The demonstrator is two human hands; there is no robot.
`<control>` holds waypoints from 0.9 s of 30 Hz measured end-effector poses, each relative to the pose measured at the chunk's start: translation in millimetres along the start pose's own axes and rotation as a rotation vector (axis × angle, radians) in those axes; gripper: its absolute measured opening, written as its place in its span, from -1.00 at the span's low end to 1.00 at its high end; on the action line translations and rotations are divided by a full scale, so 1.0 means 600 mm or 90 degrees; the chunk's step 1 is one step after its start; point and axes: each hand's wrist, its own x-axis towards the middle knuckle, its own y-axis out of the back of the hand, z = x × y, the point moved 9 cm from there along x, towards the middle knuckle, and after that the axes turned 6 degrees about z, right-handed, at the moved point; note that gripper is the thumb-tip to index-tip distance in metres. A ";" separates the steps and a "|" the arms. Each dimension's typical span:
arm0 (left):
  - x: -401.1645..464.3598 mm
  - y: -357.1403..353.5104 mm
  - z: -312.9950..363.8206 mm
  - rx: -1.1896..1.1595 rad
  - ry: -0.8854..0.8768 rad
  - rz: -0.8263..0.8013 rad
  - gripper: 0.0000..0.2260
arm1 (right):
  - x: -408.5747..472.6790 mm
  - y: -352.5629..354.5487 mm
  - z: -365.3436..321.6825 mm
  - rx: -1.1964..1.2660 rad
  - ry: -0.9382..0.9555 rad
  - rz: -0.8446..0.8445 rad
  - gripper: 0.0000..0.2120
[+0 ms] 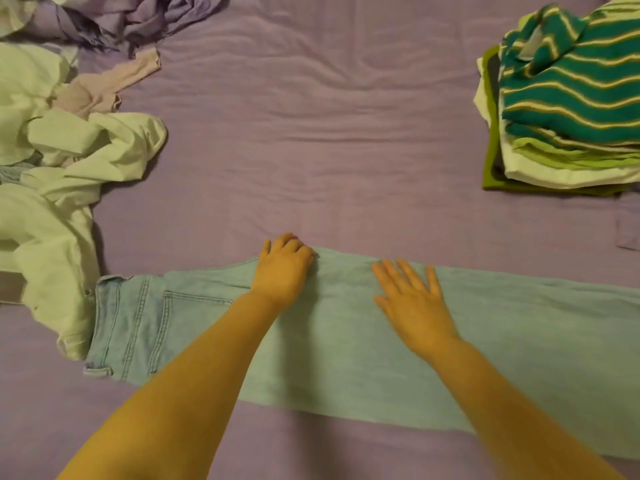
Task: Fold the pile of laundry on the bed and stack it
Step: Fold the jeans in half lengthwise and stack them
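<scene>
A pair of light blue jeans [346,341] lies flat across the near part of the bed, waistband at the left and legs running off to the right. My left hand [282,268] sits at the jeans' far edge with its fingers curled over the denim there. My right hand [414,299] lies flat on the jeans with fingers spread. At the left a loose pile of unfolded laundry [52,161] holds pale white and lilac garments. A folded stack [568,109] stands at the right, topped by a teal striped top.
The lilac bed sheet [311,150] is wrinkled and bare between the pile and the stack. More crumpled purple cloth [138,19] lies at the far left corner. A white garment overlaps the jeans' waistband.
</scene>
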 end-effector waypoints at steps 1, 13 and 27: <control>0.003 0.004 -0.011 -0.007 0.002 0.009 -0.69 | 0.004 0.016 0.011 -0.004 -0.023 0.053 -0.52; 0.048 0.038 -0.015 0.039 0.068 0.122 -0.75 | 0.035 0.059 0.055 -0.042 -0.120 0.182 -0.70; -0.183 -0.081 -0.118 0.023 0.020 0.079 -0.38 | -0.026 -0.076 -0.126 -0.058 0.042 -0.088 -0.36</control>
